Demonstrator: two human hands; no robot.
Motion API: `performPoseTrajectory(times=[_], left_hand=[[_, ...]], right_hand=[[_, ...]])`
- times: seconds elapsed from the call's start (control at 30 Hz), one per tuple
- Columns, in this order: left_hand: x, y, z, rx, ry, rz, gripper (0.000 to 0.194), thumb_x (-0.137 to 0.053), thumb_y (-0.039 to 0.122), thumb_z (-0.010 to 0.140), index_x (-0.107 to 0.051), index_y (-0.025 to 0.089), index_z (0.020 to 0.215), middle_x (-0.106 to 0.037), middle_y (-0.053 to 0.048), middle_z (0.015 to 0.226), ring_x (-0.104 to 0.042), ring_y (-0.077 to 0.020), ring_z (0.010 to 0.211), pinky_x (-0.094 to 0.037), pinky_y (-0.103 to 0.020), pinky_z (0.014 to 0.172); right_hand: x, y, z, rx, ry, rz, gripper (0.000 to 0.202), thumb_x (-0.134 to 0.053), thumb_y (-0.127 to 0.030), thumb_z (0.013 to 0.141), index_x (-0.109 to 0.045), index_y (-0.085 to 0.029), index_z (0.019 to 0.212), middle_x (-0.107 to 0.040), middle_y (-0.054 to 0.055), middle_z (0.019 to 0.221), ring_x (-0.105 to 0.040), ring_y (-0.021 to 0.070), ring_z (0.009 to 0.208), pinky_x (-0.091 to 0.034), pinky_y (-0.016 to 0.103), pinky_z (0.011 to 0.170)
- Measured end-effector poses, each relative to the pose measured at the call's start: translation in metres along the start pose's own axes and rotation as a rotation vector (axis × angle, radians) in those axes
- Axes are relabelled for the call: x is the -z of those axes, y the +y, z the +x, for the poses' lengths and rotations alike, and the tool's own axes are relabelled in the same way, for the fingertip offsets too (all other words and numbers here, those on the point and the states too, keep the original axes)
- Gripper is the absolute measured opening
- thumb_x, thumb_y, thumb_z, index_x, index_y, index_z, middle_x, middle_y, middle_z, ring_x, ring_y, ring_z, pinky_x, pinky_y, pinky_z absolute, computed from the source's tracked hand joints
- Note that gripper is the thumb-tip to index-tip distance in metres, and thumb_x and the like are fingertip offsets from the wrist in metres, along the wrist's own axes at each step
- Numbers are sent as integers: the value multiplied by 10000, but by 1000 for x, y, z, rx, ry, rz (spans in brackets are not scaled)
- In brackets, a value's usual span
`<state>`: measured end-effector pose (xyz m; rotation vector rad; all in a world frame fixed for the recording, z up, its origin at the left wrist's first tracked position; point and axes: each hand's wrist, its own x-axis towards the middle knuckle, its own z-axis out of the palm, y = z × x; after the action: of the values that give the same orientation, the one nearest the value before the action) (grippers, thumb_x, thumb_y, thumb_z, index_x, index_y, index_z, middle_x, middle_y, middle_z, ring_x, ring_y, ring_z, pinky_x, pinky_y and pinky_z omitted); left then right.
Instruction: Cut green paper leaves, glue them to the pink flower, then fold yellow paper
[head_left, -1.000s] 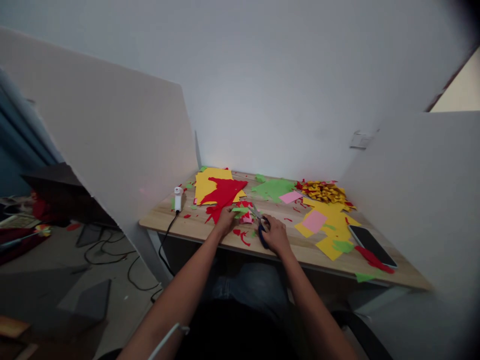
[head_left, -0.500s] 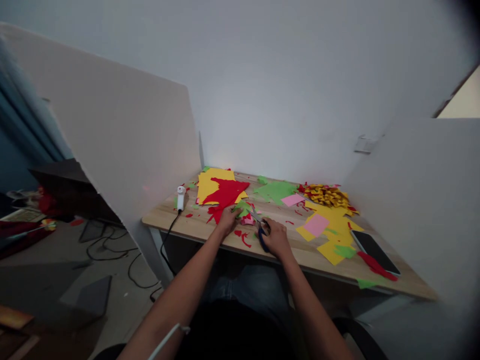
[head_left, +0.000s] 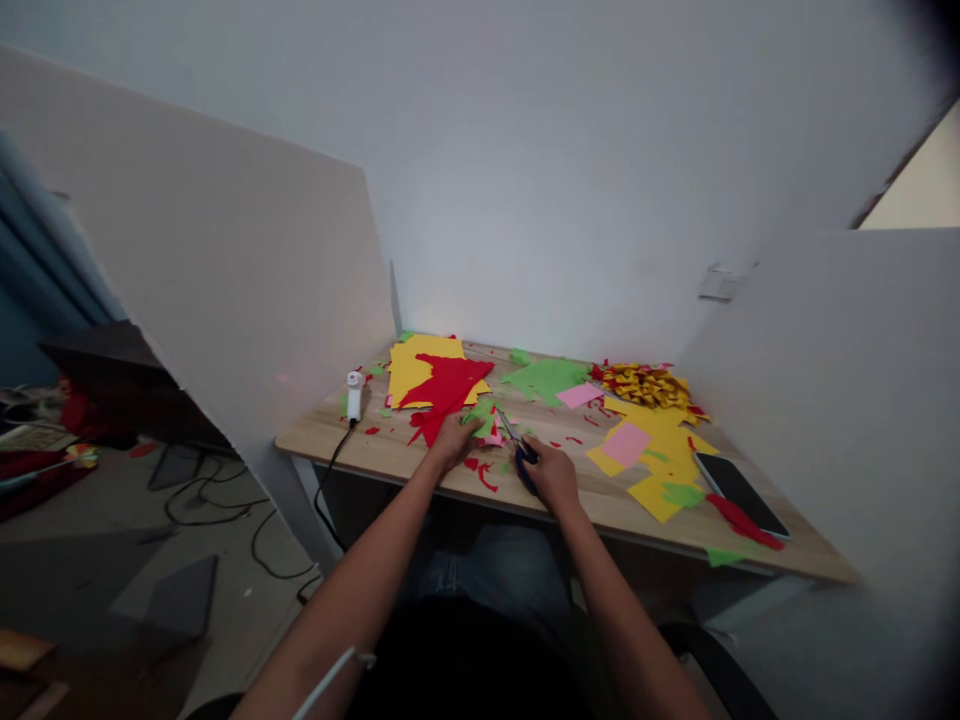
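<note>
Near the front edge of the desk, my left hand [head_left: 453,441] pinches a small piece of green paper [head_left: 482,415]. My right hand [head_left: 553,474] is wrapped round the dark handles of a pair of scissors [head_left: 513,431], whose blades point up and left toward the green piece. Below the blades lies a bit of pink paper [head_left: 496,434], partly hidden. Small red scraps [head_left: 486,476] are scattered on the wood between my hands. Just behind my left hand spreads a large torn-edged red sheet [head_left: 448,385] on top of yellow sheets [head_left: 405,372].
A white corded glue-gun-like device [head_left: 355,396] stands at the desk's left. Behind is a green sheet [head_left: 546,380]. To the right are a heap of yellow and red curled pieces [head_left: 649,386], yellow paper [head_left: 664,440], pink rectangles [head_left: 626,443] and a phone or tablet [head_left: 741,494]. Partitions flank the desk.
The scissors' blades have come closer together and tilt more upright, slightly apart from the green piece. My left hand keeps its hold. The whole view has shifted slightly.
</note>
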<state>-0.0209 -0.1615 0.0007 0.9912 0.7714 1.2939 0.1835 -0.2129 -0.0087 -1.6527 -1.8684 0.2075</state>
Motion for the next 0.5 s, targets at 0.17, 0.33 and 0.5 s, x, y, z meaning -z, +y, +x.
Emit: performPoseTrajectory(times=[0.17,0.33,0.5], left_hand=[[-1,1,-1,-8,5,2,291,-848,312,596,-657,140,731,-659,-8,623,-616,-146,544,-542,-270,552],[1,0,0,-24,2,19,289,-843,326,619,-662,139,744,-682,-23,662,-640,-154,575,-563,-284,594],[2,-3,2,-44,-11,66,371,-875,329,556,-704,122,811,-719,-54,721,-675,-187,624,-581,-317,621]], right_hand=[[-1,-1,3,28,42,39,503,-621,-435,886,-600,-193,1327,-724,115,1196,-672,265,1073,-494,354,935],[-4,-2,2,102,16,70,552,-639,-388,856,-544,-134,1337,-666,150,1225,-619,271,1121,-456,385,1022],[-2,0,0,139,-43,89,580,-693,-390,821,-575,-167,1343,-685,118,1236,-637,241,1109,-465,343,1014]])
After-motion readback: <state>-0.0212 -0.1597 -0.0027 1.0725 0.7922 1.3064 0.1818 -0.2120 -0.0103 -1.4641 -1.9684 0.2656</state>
